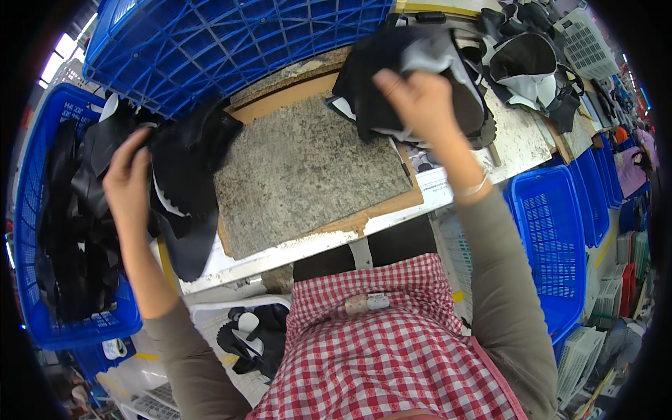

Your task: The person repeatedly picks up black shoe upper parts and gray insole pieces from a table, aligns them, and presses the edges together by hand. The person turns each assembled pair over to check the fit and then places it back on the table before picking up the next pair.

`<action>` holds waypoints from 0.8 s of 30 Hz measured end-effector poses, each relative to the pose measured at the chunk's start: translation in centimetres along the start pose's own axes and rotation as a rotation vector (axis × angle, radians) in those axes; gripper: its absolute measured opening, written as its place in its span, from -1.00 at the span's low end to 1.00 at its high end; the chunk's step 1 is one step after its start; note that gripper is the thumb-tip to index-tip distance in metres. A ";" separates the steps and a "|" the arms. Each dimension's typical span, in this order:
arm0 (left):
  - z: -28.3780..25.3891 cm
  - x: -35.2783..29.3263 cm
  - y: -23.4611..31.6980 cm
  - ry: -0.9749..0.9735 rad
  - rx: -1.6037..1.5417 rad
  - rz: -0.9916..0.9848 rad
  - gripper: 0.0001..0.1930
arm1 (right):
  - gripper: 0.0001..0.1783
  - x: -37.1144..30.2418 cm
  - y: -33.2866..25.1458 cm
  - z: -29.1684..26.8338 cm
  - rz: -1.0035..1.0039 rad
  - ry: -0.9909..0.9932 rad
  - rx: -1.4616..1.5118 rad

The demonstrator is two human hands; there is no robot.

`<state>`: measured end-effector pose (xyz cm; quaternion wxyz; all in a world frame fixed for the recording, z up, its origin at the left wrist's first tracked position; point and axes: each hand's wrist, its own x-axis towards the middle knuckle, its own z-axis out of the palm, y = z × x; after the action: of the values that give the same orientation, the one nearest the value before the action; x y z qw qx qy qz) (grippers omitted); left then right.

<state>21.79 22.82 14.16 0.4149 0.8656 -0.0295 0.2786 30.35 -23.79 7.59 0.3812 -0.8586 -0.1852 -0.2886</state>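
Note:
My left hand [129, 175] is raised at the table's left edge, fingers stretched and apart, beside black leather-like pieces [183, 175] that hang over the edge. Whether its fingertips touch them I cannot tell. At the far right of the table, my right hand [420, 105] is over a pile of black pieces with pale lining [371, 77]. Its thumb side points left; the other fingers are blurred, so its grip is unclear. Between the hands lies a mottled grey board [301, 168] on brown cardboard.
A blue crate [231, 49] stands across the back of the table. Another blue basket [42, 140] at the left holds many black pieces. Below the table, a white basket [210, 318] contains black and white parts. Black boot-like pieces [521, 59] lie at the back right, and blue baskets [549, 238] stand right.

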 end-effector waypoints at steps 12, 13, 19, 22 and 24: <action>11.2 -16.5 7.9 -0.798 -0.451 -0.159 -0.75 | -0.52 -20.5 -4.2 3.8 -0.196 -0.496 0.219; 11.2 -17.5 7.8 -0.865 -0.494 -0.215 -0.76 | -0.49 -20.3 -4.7 1.9 -0.119 -0.594 0.164; 9.6 -18.5 7.3 -0.437 -0.543 -0.117 -0.73 | -0.65 -16.5 -8.1 -10.0 0.203 -0.476 0.138; 10.0 -18.0 7.9 -0.464 -0.520 -0.116 -0.76 | -0.62 -16.1 -9.5 -7.7 -0.446 -0.228 -0.149; 10.5 -18.0 8.5 -0.472 -0.486 -0.105 -0.79 | -0.61 -16.3 -10.3 -5.3 -0.534 -0.153 -0.090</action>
<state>9.07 6.34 5.77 0.6045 0.7824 -0.1457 0.0339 10.48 -22.84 5.77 0.2382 -0.8146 -0.4202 -0.3212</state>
